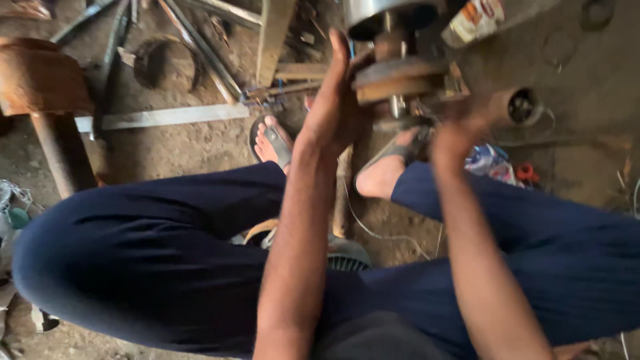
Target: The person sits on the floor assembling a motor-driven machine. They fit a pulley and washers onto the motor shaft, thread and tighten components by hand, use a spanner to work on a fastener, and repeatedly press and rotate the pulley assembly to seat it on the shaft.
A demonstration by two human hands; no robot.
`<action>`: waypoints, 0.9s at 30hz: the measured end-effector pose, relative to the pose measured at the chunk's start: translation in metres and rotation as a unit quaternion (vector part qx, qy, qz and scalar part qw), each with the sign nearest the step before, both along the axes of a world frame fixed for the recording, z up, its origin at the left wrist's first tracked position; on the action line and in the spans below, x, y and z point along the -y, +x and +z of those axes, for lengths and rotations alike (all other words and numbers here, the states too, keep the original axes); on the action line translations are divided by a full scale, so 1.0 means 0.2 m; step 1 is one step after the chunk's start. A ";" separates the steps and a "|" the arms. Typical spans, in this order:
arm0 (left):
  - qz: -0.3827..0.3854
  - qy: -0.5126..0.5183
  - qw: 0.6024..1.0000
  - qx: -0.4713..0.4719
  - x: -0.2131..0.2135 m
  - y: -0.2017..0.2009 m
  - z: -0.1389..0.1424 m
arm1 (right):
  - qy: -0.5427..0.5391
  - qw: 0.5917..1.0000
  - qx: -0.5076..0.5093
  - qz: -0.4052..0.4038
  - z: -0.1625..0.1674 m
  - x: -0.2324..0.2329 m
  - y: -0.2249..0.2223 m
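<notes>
Dirt floor (187, 150): brown, littered with scrap.
Rusty round drum (40, 77) on a rusted post, upper left.
Pale flat metal bar (167, 117) lying across the floor beside the post.
Thin metal rods (200, 40), several, crossing at angles along the top.
Wooden plank (275, 37), upright in the picture, top centre.
Dark ring-shaped part (167, 63) among the rods.
Crumpled blue-and-white wrapper (492, 162) at right, a small red piece (527, 173) just beside it.
Thin white wire (387, 233) trailing over the floor.
</notes>
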State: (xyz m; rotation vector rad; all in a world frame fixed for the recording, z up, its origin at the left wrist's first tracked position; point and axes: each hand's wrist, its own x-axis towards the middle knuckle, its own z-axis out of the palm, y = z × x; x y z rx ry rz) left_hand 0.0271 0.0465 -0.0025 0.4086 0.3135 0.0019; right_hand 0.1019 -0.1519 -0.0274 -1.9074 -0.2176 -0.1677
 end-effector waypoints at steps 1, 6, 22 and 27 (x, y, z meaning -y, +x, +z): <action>0.000 -0.009 1.000 0.010 0.02 0.00 -0.01 | -0.043 0.999 -0.026 0.021 -0.12 -0.01 -0.04; 0.053 0.108 0.992 0.035 0.07 0.00 -0.01 | -0.361 0.914 0.071 0.171 -0.37 -0.09 -0.35; 0.010 -0.041 0.998 0.054 0.09 -0.02 0.09 | -0.069 0.968 0.077 0.228 0.80 -0.10 -0.15; 0.020 -0.040 0.998 0.043 0.09 -0.04 0.11 | -0.152 0.933 0.093 0.312 0.93 -0.19 -0.18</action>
